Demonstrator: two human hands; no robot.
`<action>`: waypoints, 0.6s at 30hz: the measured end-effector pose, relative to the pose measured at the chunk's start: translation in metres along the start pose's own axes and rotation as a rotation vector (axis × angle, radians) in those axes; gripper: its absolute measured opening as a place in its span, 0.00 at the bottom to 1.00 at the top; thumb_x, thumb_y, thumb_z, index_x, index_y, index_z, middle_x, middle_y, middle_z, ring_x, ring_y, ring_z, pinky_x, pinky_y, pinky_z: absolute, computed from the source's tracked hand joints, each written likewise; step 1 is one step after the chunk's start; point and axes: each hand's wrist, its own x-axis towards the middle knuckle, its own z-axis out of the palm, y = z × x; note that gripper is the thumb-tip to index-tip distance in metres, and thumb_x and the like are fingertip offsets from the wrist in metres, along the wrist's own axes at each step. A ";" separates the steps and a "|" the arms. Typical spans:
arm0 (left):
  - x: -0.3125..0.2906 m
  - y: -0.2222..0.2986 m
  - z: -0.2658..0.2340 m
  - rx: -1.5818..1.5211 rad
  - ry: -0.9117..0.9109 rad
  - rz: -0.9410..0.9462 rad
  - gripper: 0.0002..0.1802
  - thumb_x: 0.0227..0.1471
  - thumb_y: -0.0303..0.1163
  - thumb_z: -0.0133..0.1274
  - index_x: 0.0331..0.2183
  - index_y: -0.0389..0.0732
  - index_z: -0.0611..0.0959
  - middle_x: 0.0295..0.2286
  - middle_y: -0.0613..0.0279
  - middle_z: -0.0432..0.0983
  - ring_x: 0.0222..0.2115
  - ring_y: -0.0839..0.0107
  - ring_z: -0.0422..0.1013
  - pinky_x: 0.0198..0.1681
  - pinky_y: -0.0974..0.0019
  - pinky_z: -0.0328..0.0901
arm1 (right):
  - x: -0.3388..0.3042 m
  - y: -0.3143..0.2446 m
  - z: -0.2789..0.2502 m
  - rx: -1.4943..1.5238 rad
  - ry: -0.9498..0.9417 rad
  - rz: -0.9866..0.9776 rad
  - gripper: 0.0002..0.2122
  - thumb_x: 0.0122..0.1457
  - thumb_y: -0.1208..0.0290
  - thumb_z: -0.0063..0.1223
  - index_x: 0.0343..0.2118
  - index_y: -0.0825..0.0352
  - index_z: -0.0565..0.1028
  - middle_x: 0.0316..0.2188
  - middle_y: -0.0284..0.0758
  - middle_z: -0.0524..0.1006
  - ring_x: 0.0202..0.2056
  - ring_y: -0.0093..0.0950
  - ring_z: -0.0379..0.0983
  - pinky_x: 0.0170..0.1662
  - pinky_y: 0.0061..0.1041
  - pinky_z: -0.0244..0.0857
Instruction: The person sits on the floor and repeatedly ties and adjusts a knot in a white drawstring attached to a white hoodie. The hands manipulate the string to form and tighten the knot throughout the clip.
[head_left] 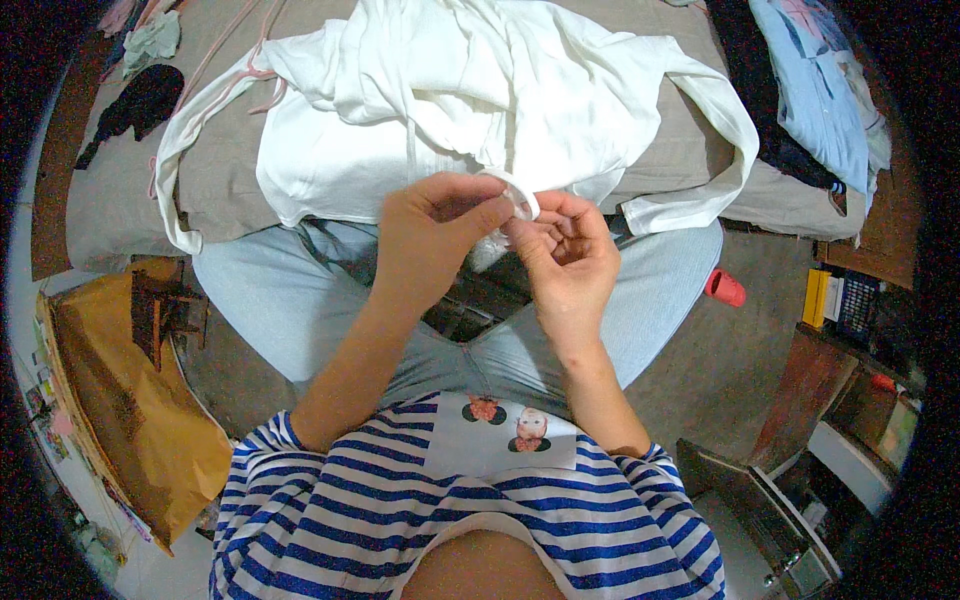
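Observation:
My left hand [435, 235] and my right hand [572, 250] meet in front of me, above my lap. Between their fingertips is a thin white ring [526, 197], like a narrow roll or hoop. Its exact kind is not plain. Thumb and forefinger of the left hand pinch its left side, while the right fingertips grip its lower right edge. Something pale and crinkled [488, 252] shows just under the hands, partly hidden. Right beyond them, a white long-sleeved garment [340, 160] lies crumpled on the bed, its sleeves spread to both sides.
A beige-covered bed [225, 205] spans the far side. Light blue clothes [820, 110] lie at its right, a black cloth [140, 105] at its left. A red cup [725, 288] is on the floor at right. Brown cardboard [160, 410] leans at left; an open drawer [775, 515] stands lower right.

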 end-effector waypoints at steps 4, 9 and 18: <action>0.000 0.006 -0.001 0.047 -0.002 0.006 0.10 0.40 0.25 0.57 0.30 0.34 0.78 0.25 0.61 0.75 0.26 0.76 0.71 0.31 0.75 0.65 | 0.003 -0.001 -0.004 0.140 -0.023 0.113 0.11 0.46 0.85 0.52 0.33 0.71 0.67 0.27 0.36 0.73 0.27 0.19 0.70 0.29 0.14 0.66; 0.003 0.005 -0.002 0.074 0.002 0.027 0.09 0.40 0.22 0.56 0.29 0.32 0.76 0.24 0.61 0.74 0.26 0.78 0.70 0.29 0.77 0.66 | 0.006 -0.007 -0.009 0.331 -0.040 0.270 0.10 0.48 0.83 0.50 0.34 0.71 0.67 0.27 0.37 0.73 0.26 0.21 0.70 0.27 0.17 0.66; 0.002 0.001 0.001 -0.017 -0.020 0.008 0.08 0.41 0.21 0.54 0.29 0.33 0.73 0.24 0.62 0.73 0.23 0.79 0.70 0.25 0.77 0.65 | 0.005 0.011 -0.008 0.350 -0.121 0.266 0.08 0.48 0.81 0.51 0.32 0.73 0.71 0.24 0.36 0.75 0.21 0.21 0.70 0.24 0.16 0.65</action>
